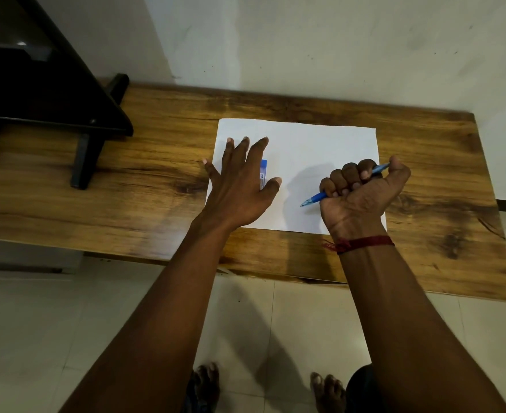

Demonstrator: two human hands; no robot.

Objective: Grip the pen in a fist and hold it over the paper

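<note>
A slim blue plastic pen [345, 184] is clenched in the right hand [362, 198]. The smooth white rectangular sheet [311, 147] is pressed by the left hand [240, 186], fingers splayed straight.

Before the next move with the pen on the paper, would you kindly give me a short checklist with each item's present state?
1. Right hand grips the blue pen: ok, held in a fist.
2. Pen tip points down at the white paper: ok; touching it: cannot tell.
3. Left hand with fingers spread over the paper's left part: ok.
4. Paper flat on the wooden table: ok.
5. Small blue object under the left hand, what it is: cannot tell.
</note>
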